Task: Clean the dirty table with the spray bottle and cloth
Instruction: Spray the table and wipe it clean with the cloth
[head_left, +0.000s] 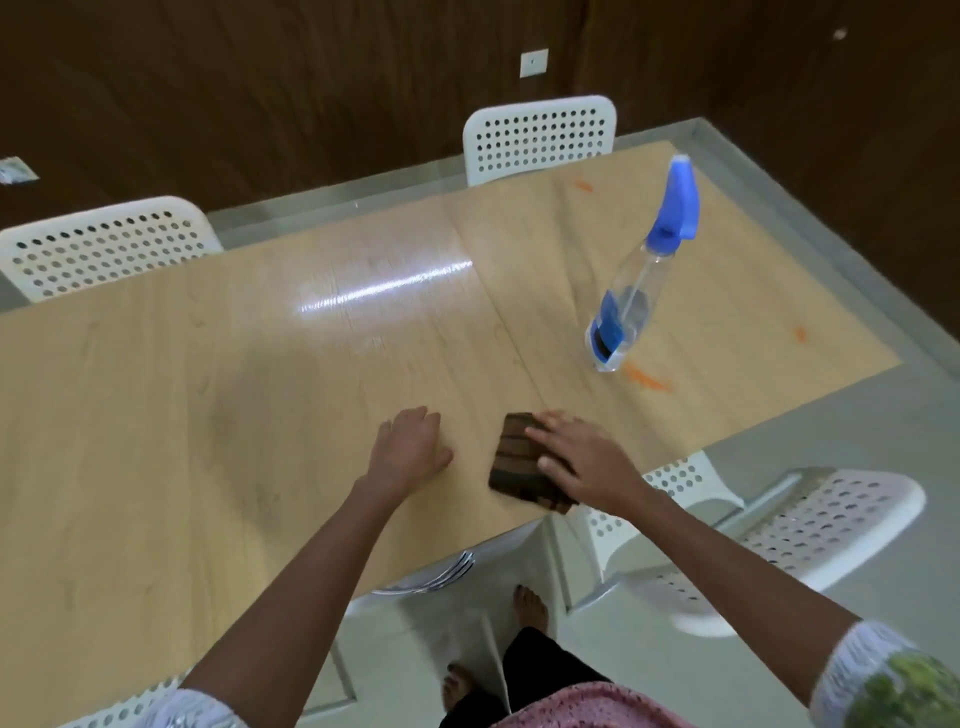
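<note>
White chairs (540, 137) ring table (208, 389) (spray bottle (639, 280) beyond cloth (519, 462)).

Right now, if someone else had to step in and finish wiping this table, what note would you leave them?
Left hand: flat on the table, holding nothing.
Right hand: pressed on the folded brown cloth near the table's near edge.
Spray bottle: upright on the table's right part, beyond the cloth, untouched.
Done: cannot tell whether anything has been sprayed; the left part looks free of marks.
Left: orange stains remain, one beside the bottle's base, one toward the right edge, one at the far side near the white chair. Spray and wipe them.
</note>
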